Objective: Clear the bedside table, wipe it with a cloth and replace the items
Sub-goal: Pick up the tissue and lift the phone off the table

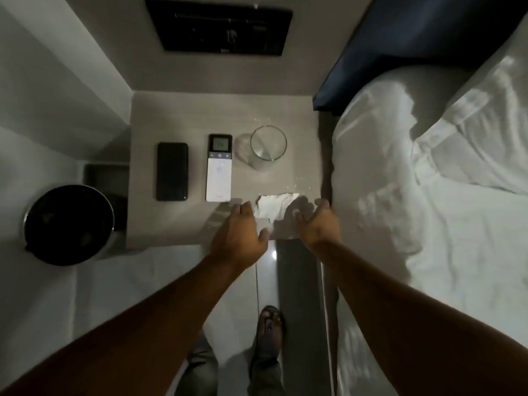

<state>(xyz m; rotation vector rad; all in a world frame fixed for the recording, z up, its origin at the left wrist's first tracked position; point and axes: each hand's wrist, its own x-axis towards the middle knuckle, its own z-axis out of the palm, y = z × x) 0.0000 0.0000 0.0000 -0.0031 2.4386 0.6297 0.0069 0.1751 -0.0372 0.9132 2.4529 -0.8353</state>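
Fingers of my left hand and right hand are spread apart, holding nothing, on both sides of the cloth on the table. Reaching for the remote, I could knock the glass just beside it.

Bench: matt, pale wood-grain top with faint streaks. Phone: glossy black face. Remote: smooth white plastic body with a dark display panel. Tumbler: clear glass with a bright rim. Cloth: white, crumpled, soft-looking fabric. Bed sheet: white creased cloth. Bin: dark interior, shiny metal-looking rim. Floor: glossy pale tile.
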